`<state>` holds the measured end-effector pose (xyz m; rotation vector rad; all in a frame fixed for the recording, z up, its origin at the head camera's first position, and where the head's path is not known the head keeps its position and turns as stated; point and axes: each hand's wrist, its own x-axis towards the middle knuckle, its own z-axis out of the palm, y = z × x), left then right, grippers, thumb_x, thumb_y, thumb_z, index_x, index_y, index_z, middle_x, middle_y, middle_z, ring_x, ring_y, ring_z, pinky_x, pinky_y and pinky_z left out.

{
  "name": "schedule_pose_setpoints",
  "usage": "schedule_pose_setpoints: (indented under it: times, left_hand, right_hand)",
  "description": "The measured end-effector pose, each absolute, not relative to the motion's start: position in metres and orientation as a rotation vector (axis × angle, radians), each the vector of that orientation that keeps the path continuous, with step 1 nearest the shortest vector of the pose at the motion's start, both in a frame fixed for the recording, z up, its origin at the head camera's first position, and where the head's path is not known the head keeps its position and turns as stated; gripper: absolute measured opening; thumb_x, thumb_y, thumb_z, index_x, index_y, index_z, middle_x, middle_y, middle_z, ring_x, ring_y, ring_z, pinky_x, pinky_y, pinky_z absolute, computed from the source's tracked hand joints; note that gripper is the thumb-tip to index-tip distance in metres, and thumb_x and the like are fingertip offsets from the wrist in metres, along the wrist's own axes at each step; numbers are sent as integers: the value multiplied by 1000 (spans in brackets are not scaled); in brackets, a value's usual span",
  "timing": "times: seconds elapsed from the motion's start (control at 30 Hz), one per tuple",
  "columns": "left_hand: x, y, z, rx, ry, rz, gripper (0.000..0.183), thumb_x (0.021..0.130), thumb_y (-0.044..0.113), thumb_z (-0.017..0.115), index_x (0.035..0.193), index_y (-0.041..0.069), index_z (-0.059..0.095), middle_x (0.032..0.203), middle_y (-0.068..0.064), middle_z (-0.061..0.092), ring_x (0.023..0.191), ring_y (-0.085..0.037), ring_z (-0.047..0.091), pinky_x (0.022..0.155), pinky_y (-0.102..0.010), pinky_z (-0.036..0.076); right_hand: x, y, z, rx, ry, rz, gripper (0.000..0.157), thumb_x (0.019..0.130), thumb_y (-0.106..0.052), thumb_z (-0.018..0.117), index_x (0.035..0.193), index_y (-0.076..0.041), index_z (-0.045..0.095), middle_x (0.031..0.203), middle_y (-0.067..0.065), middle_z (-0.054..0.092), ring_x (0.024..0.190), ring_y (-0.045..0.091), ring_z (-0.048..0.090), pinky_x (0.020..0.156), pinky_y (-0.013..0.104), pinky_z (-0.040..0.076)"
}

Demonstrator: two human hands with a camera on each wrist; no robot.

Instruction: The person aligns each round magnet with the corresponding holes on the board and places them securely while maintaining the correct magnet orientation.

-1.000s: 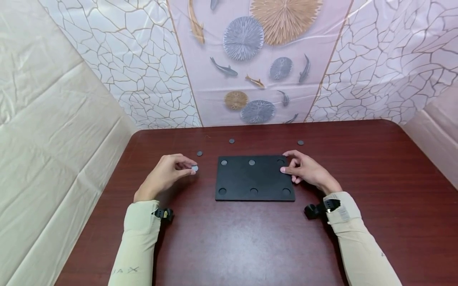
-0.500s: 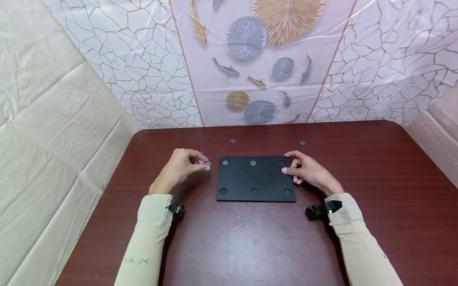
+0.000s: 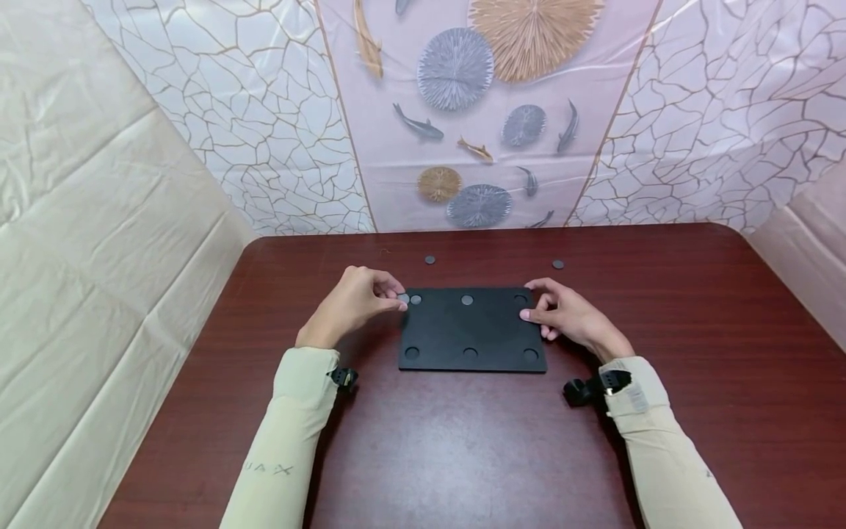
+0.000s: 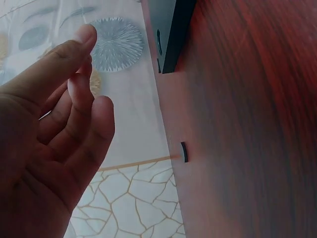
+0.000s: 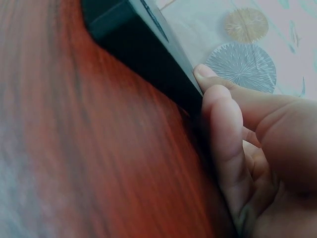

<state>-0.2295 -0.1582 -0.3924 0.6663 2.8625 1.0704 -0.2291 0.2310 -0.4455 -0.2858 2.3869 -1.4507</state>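
Note:
My left hand [image 3: 360,305] pinches a small grey disc [image 3: 403,298] between thumb and fingertips, at the far left corner of a black board [image 3: 489,330]. In the left wrist view the fingers hide that disc. The board lies flat and has round recesses; grey discs sit in the far left recess [image 3: 416,300] and the far middle recess [image 3: 467,300]. My right hand [image 3: 568,316] grips the board's right edge, thumb on top and fingers curled against the side. In the right wrist view the thumb [image 5: 205,72] lies over the board's edge.
Behind the board, two loose discs lie on the dark red table [image 3: 436,441]: a left disc [image 3: 430,260] and a right disc [image 3: 558,264]. Another disc [image 4: 184,152] lies on the table in the left wrist view. A patterned cloth [image 3: 476,147] hangs behind the table.
My left hand has moved right and away from me, bringing its disc from the table's left side to the board's far left corner. It now covers a loose disc. My right hand stays put.

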Motion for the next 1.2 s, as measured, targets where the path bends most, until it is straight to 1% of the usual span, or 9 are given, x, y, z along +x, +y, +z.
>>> schedule_pose_setpoints:
  times: [0.17, 0.43, 0.67, 0.77, 0.93, 1.03, 1.2]
  left_hand:
    - [-233, -153, -395, 680, 2849, 1037, 14, 89, 20, 88, 97, 10, 81, 81, 4, 74, 77, -11, 68, 75, -29, 58]
    - [-238, -140, -392, 727, 2857, 985, 9, 93, 17, 84, 97, 10, 80, 83, 3, 73, 79, -12, 68, 75, -29, 58]
    - [-238, -129, -392, 773, 2848, 851, 16, 95, 19, 82, 106, 7, 80, 90, 3, 76, 85, -10, 70, 80, -28, 58]
    - [-237, -125, -393, 760, 2890, 767, 17, 94, 23, 83, 107, 10, 81, 90, 6, 76, 85, -8, 70, 81, -30, 58]
    - [-235, -116, -393, 712, 2967, 594, 18, 94, 32, 83, 107, 20, 82, 90, 12, 74, 86, -6, 67, 78, -37, 58]
    - [-235, -109, -392, 696, 2982, 556, 18, 94, 36, 83, 107, 23, 81, 91, 14, 73, 86, -4, 66, 73, -36, 56]
    - [-237, -98, -389, 673, 3006, 538, 17, 94, 36, 82, 106, 25, 80, 93, 14, 72, 86, -3, 65, 68, -32, 52]
  right_hand:
    - [-230, 232, -447, -287, 2387, -1457, 65, 102, -12, 72, 154, 3, 37, 81, 7, 61, 59, 12, 60, 57, 29, 56]
    - [-231, 231, -445, -282, 2382, -1463, 66, 102, -13, 72, 155, 3, 36, 82, 7, 61, 59, 13, 61, 57, 29, 57]
    - [-231, 232, -447, -279, 2386, -1455, 65, 103, -13, 72, 155, 2, 37, 82, 8, 61, 59, 13, 61, 56, 29, 57]
    - [-231, 231, -449, -283, 2372, -1469, 65, 103, -13, 72, 155, 2, 37, 82, 8, 60, 59, 13, 61, 56, 29, 56]
    - [-230, 230, -449, -285, 2357, -1486, 66, 102, -12, 72, 155, 3, 36, 82, 8, 60, 59, 13, 60, 57, 29, 56]
    - [-230, 230, -448, -282, 2377, -1476, 66, 102, -12, 72, 155, 3, 37, 81, 8, 61, 59, 13, 61, 56, 29, 56]
    - [-230, 231, -448, -278, 2390, -1469, 66, 102, -13, 73, 155, 3, 37, 82, 7, 61, 59, 12, 61, 56, 29, 56]
